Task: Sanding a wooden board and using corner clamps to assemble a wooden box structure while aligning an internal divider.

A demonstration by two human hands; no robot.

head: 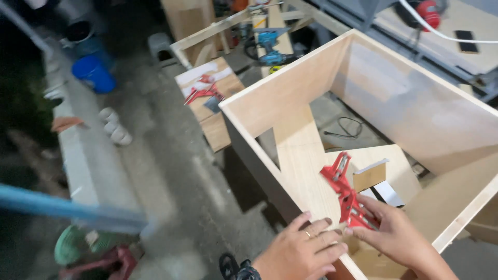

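head view — plywood box (415, 98) holds red corner clamp (346, 192) — right hand (399, 236) grips it.

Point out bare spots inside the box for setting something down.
Free: the plank between the box wall and the red corner clamp. Crowded: by both hands, left and right, at the clamp.

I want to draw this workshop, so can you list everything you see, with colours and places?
Open plywood box frame: one, pale wood, centre right.
Red metal corner clamp: one, inside the box, at the near corner.
Second red corner clamp: one, on a wooden board behind.
Blue power drill: one, top centre.
Blue plastic bucket: one, upper left.
Black cable loop: one, floor inside the box.
Left hand: resting on the box edge.
Right hand: fingers on the clamp.
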